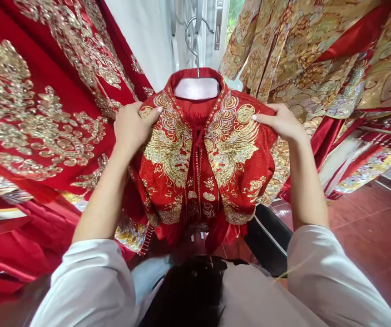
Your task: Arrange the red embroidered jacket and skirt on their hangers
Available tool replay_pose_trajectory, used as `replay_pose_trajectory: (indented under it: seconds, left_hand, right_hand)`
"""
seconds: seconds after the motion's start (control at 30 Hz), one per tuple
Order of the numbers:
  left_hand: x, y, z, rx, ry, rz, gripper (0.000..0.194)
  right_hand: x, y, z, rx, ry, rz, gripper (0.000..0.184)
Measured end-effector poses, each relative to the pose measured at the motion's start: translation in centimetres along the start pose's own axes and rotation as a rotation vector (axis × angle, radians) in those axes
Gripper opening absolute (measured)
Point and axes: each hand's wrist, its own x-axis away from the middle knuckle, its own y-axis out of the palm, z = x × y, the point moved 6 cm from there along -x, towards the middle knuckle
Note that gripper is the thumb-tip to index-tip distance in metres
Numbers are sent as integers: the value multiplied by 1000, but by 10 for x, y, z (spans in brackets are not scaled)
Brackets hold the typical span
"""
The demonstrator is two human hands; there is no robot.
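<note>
A red jacket with gold embroidery hangs upright in front of me on a hanger with a metal hook. Its stand-up collar is open at the neck, and a red tie sits at the front. My left hand grips the jacket's shoulder on the left side, thumb on the front and fingers behind. On the opposite shoulder, my right hand holds the cloth the same way. The fingers of both hands are mostly hidden behind the fabric.
Red garments with gold beading hang close on the left. Gold patterned garments crowd the right. Behind the hook are a white curtain and a door edge with a latch. A black object stands on the red tiled floor.
</note>
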Motion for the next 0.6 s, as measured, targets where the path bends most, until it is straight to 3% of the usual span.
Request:
replay_pose_trajectory:
  seconds: [0.07, 0.13, 0.23, 0.3, 0.37, 0.43, 0.5, 0.57, 0.6]
  left_hand:
    - [11, 1, 3, -89, -55, 126, 52]
    - [17, 6, 5, -108, -69, 133, 53]
    - [17, 8, 4, -128, -86, 129, 56]
    - [15, 6, 2, -143, -103, 126, 57]
    - [16, 2, 3, -150, -109, 126, 57]
    - [18, -1, 6, -154, -103, 125, 56]
    - [21, -2, 10, -160, -93, 114, 56]
    - [23, 0, 13, -149, -83, 96, 55]
    - [22, 2, 14, -127, -73, 84, 53]
  right_hand:
    - [11, -6, -1, 145, -68, 179, 46]
    - [17, -9, 9, 169, -102, 196, 52]
    - [26, -7, 48, 26, -50, -58, 60]
    - [41, -1, 80, -53, 93, -291, 65]
    - [63, -6, 100, -52, 241, -406, 63]
    - [85, -29, 104, 56, 301, -261, 51]
    - [108, -65, 94, 149, 241, 76, 40]
    - [131, -90, 86, 53, 124, 401, 37]
    - [139, -93, 88, -48, 90, 490, 38]
